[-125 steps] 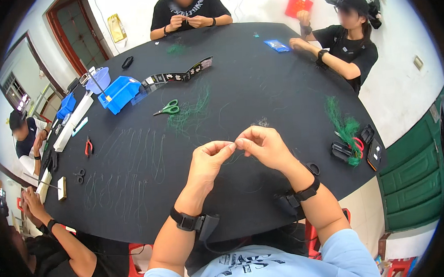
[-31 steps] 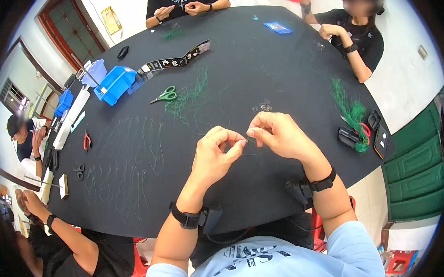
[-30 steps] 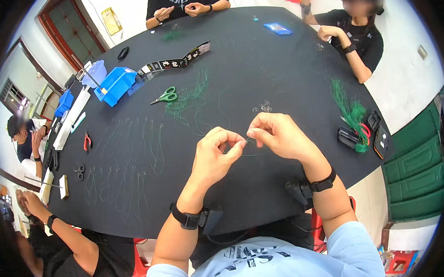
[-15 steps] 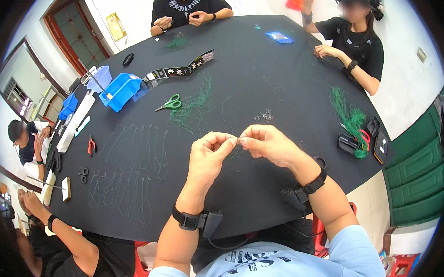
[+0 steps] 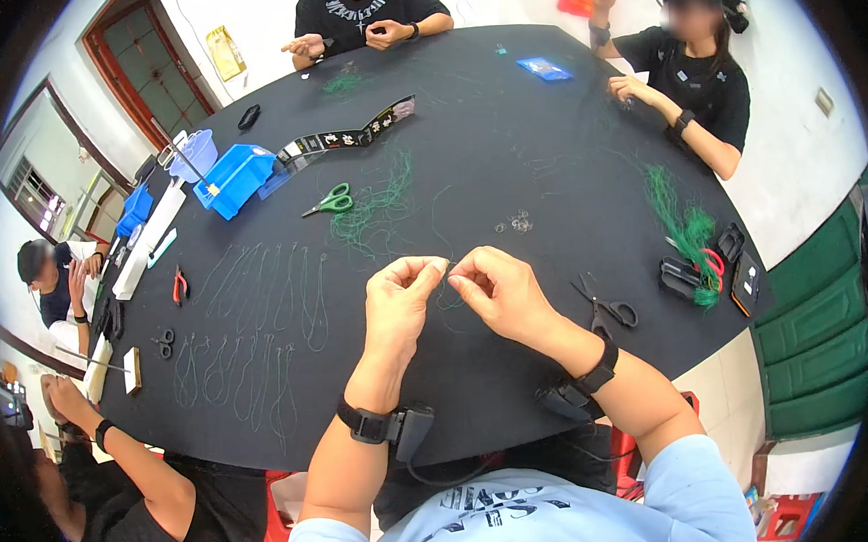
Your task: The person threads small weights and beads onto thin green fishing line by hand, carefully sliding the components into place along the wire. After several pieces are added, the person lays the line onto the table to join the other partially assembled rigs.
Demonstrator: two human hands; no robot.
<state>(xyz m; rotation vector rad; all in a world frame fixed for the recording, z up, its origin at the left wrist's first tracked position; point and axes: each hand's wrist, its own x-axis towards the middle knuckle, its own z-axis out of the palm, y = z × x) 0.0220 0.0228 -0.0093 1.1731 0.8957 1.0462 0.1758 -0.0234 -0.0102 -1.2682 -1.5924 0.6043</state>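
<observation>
My left hand [image 5: 398,297] and my right hand [image 5: 501,292] meet above the middle of the black table, thumbs and forefingers pinched close together. A thin green thread [image 5: 443,298] hangs in a small loop at the fingertips. Whatever else the tips may hold is too small to make out. Just beyond my hands lies a small cluster of tiny metal pieces [image 5: 519,222]. Farther left is a loose tangle of green thread [image 5: 381,220], beside green-handled scissors [image 5: 334,200]. Several looped thread lengths [image 5: 235,377] lie in two rows left of my left hand.
Black scissors [image 5: 610,310] lie right of my right wrist. Farther right, a green thread bundle [image 5: 682,221] rests by red-handled scissors [image 5: 714,263]. Red pliers [image 5: 180,285], small black scissors [image 5: 165,343] and a blue bin [image 5: 236,181] stand left. Several people sit around the table.
My right hand has shifted a little left and turned, and the black scissors beside its wrist now show more fully. Both hands stay pinched near each other.
</observation>
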